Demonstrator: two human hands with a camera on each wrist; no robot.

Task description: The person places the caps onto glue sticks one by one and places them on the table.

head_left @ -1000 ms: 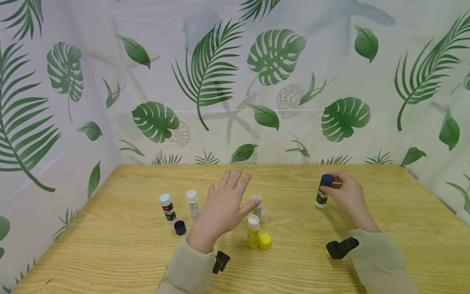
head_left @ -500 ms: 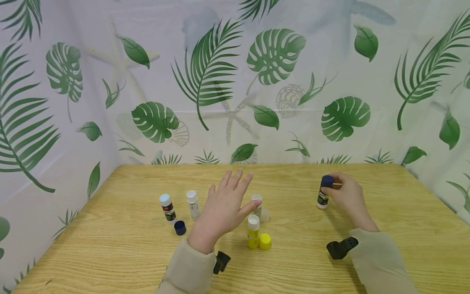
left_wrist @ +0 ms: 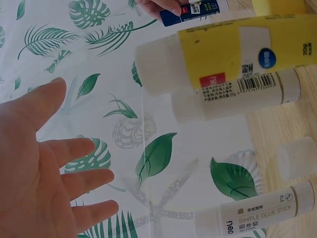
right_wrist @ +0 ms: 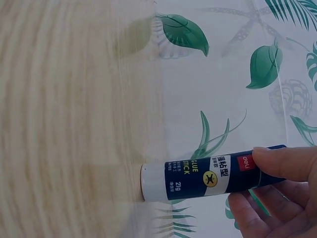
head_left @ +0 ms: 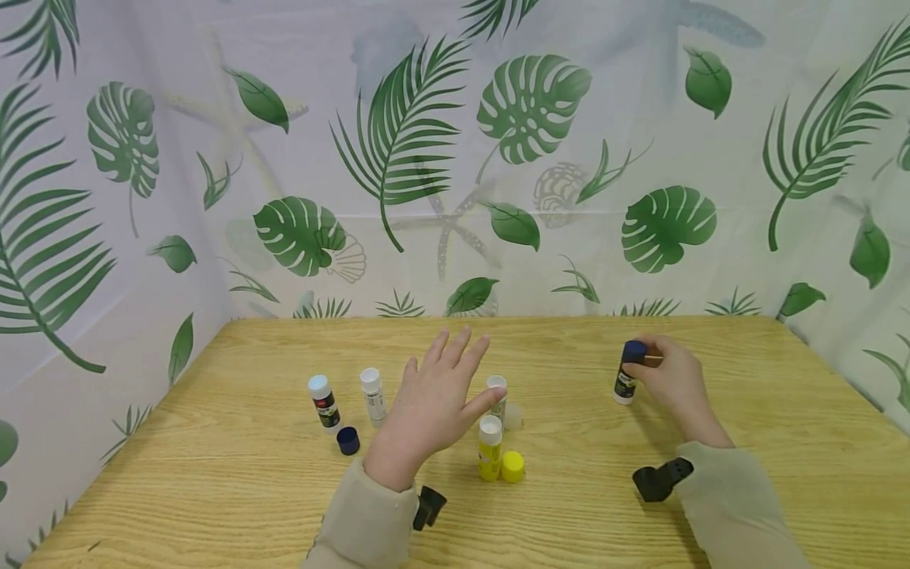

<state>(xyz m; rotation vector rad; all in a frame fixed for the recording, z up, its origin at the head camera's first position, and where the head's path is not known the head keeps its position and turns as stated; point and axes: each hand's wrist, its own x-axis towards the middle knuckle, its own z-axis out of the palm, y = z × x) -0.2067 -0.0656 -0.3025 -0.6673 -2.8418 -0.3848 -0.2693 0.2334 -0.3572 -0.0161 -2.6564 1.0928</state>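
Note:
My right hand (head_left: pixel 671 383) pinches the top of a capped navy glue stick (right_wrist: pixel 213 173) between thumb and fingers. That stick is upright, its white base at the tabletop. My left hand (head_left: pixel 430 403) is held over the table with straight, spread fingers, holding nothing. Right of it stand an uncapped yellow glue stick (head_left: pixel 490 454) and, partly behind the thumb, a white glue stick (left_wrist: pixel 242 96). On its left are another white glue stick (head_left: pixel 374 399) and an uncapped navy-labelled glue stick (head_left: pixel 326 407).
A navy cap (head_left: pixel 348 441), a yellow cap (head_left: pixel 513 467) and a translucent cap (head_left: pixel 513 416) lie near the uncapped sticks on the wooden table (head_left: pixel 569 514). A leaf-printed cloth (head_left: pixel 441 174) hangs behind the table's far edge.
The right hand has shifted the navy glue stick very slightly right and toward me, and over the last half second it stays nearly still. The left hand keeps its place.

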